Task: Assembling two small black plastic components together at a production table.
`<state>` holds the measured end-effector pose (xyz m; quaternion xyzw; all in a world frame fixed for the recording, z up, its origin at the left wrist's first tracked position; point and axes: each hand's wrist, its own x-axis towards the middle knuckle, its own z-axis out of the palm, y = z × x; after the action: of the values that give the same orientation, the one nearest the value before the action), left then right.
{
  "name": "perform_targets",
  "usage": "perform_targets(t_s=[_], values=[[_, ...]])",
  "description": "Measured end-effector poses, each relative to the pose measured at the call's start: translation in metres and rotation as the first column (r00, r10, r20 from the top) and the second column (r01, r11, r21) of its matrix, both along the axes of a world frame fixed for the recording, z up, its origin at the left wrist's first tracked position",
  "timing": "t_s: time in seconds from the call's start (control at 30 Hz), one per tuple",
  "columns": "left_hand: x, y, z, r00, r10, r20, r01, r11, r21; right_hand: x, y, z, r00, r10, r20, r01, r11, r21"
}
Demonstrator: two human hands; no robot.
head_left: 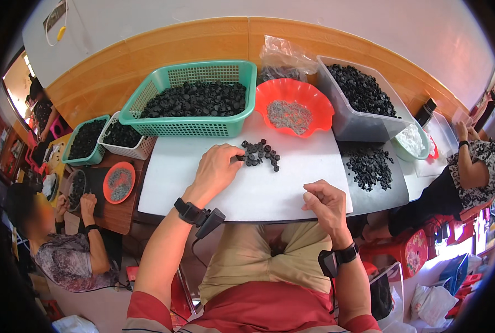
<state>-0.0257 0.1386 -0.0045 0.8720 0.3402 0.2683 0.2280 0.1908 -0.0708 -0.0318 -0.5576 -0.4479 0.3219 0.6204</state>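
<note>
My left hand (218, 167) rests at the left side of a small pile of round black caps (254, 153) on a white board (172, 172). Its thumb and forefinger come together around one black cap at the pile's edge. To the right, by the board's near edge, my right hand (326, 206) is held with its fingers curled in and the thumb against them. Whatever may be between those fingertips is hidden or too small to make out. Both wrists wear black bands with small black boxes.
Behind the board stand a green basket (186, 123) of black caps, a red scalloped bowl (321, 111) of small grey pieces and a grey tub (358, 130) of black parts. Loose black parts (369, 168) lie at right. People work on both sides, one beside an orange bowl (130, 171).
</note>
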Motion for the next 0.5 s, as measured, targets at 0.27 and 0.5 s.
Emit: perform_targets(t_s=[0.27,0.5], values=[[-0.007,-0.004,0.004,0.995,-0.082,-0.052,0.085,0.995,0.058,-0.001,0.000,-0.001,1.000,0.002,-0.020,-0.002,1.000,-0.002],[-0.007,-0.004,0.009,0.989,-0.078,-0.129,0.091,0.991,0.102,-0.001,-0.001,-0.001,1.000,-0.001,0.010,0.001,1.000,0.009]])
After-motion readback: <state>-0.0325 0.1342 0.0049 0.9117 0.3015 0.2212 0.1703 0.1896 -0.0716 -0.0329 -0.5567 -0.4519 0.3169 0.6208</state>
